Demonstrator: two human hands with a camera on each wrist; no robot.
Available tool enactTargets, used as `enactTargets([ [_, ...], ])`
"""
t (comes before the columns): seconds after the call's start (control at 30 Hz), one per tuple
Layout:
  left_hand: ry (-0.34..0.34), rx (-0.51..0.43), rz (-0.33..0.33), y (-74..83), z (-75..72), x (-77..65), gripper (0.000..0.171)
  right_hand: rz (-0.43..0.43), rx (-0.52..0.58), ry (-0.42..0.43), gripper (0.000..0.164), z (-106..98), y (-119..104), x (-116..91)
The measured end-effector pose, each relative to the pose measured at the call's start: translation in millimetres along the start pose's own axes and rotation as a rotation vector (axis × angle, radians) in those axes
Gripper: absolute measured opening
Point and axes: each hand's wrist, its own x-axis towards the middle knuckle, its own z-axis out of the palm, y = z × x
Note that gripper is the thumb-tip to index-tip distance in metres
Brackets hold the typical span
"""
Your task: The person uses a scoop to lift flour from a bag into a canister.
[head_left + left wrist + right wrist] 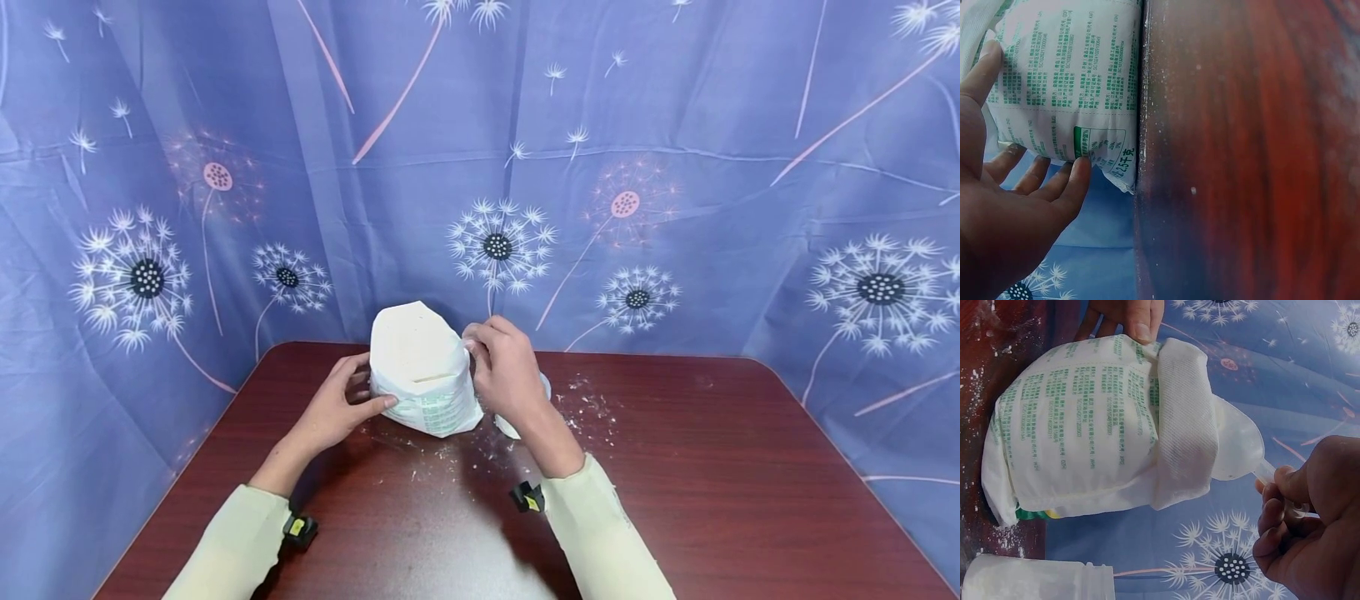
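Scoop (1239, 442), pinched in right hand (507, 371), pointed down to the open bag (431, 408). Left hand (335, 410) held its side.

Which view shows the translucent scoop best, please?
The right wrist view: there, much of the scoop shows, held in the right hand. In the head view it's hard to discern; the left wrist view doesn't show it.

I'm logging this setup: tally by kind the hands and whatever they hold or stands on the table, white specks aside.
Left hand and right hand: 2
White bag: 1
Clear scoop: 1
Plastic container: 1
Total: 5
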Motion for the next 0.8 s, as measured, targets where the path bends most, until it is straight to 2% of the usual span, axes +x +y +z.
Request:
enactTargets([
  [0.8, -0.008, -0.005, 0.000, -1.1, -2.0, -0.3, 0.081, 0.065, 0.041, 0.023, 0.011, -12.2, 3.0, 1.2],
])
